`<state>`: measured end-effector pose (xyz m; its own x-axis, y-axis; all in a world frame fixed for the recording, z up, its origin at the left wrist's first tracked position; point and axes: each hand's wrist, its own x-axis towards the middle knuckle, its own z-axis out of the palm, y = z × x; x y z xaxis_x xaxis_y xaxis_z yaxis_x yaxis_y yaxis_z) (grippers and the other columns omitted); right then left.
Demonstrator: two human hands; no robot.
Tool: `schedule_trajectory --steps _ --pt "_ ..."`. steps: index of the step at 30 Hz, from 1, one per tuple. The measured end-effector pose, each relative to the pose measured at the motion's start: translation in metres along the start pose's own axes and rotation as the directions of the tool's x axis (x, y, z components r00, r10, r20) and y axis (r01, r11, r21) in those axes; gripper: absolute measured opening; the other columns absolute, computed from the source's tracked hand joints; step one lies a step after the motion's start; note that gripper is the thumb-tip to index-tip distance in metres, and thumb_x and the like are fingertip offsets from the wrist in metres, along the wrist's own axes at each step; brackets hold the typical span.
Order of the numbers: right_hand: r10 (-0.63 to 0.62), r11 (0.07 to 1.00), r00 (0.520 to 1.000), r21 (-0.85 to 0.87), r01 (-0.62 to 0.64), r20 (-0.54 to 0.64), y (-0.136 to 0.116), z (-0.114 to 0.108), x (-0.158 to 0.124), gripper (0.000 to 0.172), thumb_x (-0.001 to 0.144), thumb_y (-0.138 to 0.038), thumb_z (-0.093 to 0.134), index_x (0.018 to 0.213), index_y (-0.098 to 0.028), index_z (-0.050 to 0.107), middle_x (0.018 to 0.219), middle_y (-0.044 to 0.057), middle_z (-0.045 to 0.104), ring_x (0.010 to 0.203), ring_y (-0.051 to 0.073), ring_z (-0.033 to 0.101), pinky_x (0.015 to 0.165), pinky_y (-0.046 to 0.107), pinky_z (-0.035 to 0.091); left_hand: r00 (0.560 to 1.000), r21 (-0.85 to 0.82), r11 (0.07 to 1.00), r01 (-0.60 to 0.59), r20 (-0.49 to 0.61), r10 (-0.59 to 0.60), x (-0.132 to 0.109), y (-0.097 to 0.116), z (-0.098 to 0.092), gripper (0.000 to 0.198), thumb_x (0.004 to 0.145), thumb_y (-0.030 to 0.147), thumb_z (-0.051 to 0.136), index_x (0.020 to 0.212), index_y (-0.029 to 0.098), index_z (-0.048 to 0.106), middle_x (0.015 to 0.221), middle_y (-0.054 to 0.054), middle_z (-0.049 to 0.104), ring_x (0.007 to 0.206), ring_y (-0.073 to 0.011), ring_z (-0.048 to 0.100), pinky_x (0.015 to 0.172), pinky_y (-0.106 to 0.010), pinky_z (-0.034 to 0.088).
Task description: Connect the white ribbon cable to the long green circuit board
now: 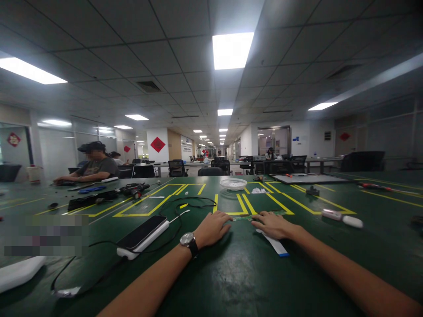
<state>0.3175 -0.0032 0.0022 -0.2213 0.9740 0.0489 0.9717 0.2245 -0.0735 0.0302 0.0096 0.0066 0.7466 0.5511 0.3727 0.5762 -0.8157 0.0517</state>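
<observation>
A thin green strip [243, 218], which looks like a narrow circuit board, lies on the table across the space before my hands. At its left end rest the fingertips of my left hand [213, 229], stretched forward with the thumb apart. My right hand [272, 224] reaches over the strip's right part, fingers extended and palm down; they seem to touch it, but grip is not visible. From under my right palm a white flat ribbon cable [274, 244] with a blue end sticks out toward me. On my left wrist is a watch [189, 240].
A phone [142, 232] sits on a white block with black cables left of my hands. Beyond are a white basket [233, 184], crumpled white paper [258, 190] and yellow tape lines. Two small white-pink items [342, 218] lie right. A person [97, 163] sits far left.
</observation>
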Motion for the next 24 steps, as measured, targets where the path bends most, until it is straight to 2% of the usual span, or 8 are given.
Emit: schedule_trajectory --steps 6,10,13,15,17,20,22,24 --pt "-0.301 0.931 0.953 0.211 0.299 -0.025 -0.018 -0.012 -0.012 0.057 0.096 -0.06 0.036 0.132 -0.021 0.058 0.135 0.013 0.055 0.125 0.028 0.05 0.109 0.044 0.035 1.0 -0.037 0.999 -0.015 -0.011 0.015 0.002 0.0 0.005 0.031 0.101 0.035 0.042 0.123 0.022 0.059 0.122 -0.006 0.063 0.114 -0.0226 0.055 0.099 -0.036 0.042" --pt "-0.401 0.882 0.916 0.257 0.394 -0.03 -0.044 -0.019 -0.026 0.045 0.091 -0.049 0.051 0.125 -0.02 0.061 0.132 0.011 0.057 0.12 0.027 0.053 0.107 0.042 0.037 0.999 -0.062 0.997 -0.045 -0.005 0.045 0.002 0.001 0.008 0.031 0.1 0.036 0.043 0.123 0.022 0.059 0.123 -0.006 0.064 0.116 -0.0225 0.055 0.102 -0.036 0.04" --pt "-0.44 0.857 0.893 0.25 0.45 -0.097 -0.053 -0.024 -0.028 0.034 0.087 -0.039 0.057 0.115 -0.021 0.065 0.121 0.007 0.065 0.112 0.025 0.058 0.1 0.036 0.042 0.997 -0.087 0.994 -0.065 0.039 0.069 0.001 0.003 0.009 0.032 0.099 0.037 0.046 0.126 0.024 0.057 0.127 -0.006 0.061 0.119 -0.023 0.054 0.104 -0.037 0.04" --pt "-0.325 0.919 0.932 0.18 0.352 -0.162 -0.05 -0.028 -0.025 0.027 0.089 -0.036 0.053 0.106 -0.02 0.067 0.11 0.007 0.069 0.102 0.024 0.062 0.092 0.035 0.046 0.992 -0.109 0.99 -0.085 0.081 0.094 0.0 0.004 0.009 0.035 0.098 0.038 0.047 0.13 0.025 0.054 0.135 -0.006 0.057 0.125 -0.0242 0.05 0.106 -0.039 0.039" --pt "-0.102 0.991 0.97 0.062 0.118 -0.22 -0.039 -0.03 -0.021 0.027 0.091 -0.035 0.048 0.099 -0.018 0.068 0.101 0.01 0.07 0.094 0.025 0.064 0.083 0.035 0.047 0.984 -0.132 0.984 -0.117 0.119 0.133 -0.001 0.004 0.01 0.038 0.098 0.038 0.047 0.134 0.026 0.051 0.145 -0.006 0.048 0.132 -0.0256 0.044 0.107 -0.041 0.038" --pt "0.158 0.978 0.964 -0.103 -0.183 -0.213 -0.021 -0.029 -0.019 0.035 0.09 -0.043 0.049 0.101 -0.015 0.068 0.102 0.016 0.07 0.094 0.031 0.065 0.078 0.039 0.048 0.971 -0.152 0.976 -0.156 0.159 0.18 -0.001 0.004 0.011 0.038 0.1 0.036 0.042 0.137 0.029 0.048 0.151 -0.004 0.042 0.133 -0.0261 0.043 0.106 -0.045 0.037" --pt "0.203 0.96 0.968 -0.163 -0.226 -0.149 -0.012 -0.025 -0.019 0.044 0.089 -0.049 0.051 0.105 -0.013 0.067 0.107 0.02 0.068 0.097 0.034 0.065 0.077 0.041 0.049 0.968 -0.149 0.975 -0.162 0.17 0.187 0.0 0.004 0.012 0.037 0.101 0.036 0.04 0.137 0.031 0.048 0.148 -0.003 0.045 0.13 -0.0256 0.046 0.105 -0.045 0.038" --pt "0.183 0.965 0.978 -0.174 -0.199 -0.102 -0.01 -0.019 -0.021 0.047 0.088 -0.051 0.051 0.108 -0.012 0.068 0.11 0.021 0.066 0.097 0.034 0.065 0.077 0.041 0.049 0.968 -0.134 0.977 -0.165 0.165 0.186 0.0 0.005 0.012 0.037 0.101 0.036 0.04 0.136 0.031 0.048 0.145 -0.003 0.049 0.129 -0.0252 0.047 0.104 -0.044 0.039"
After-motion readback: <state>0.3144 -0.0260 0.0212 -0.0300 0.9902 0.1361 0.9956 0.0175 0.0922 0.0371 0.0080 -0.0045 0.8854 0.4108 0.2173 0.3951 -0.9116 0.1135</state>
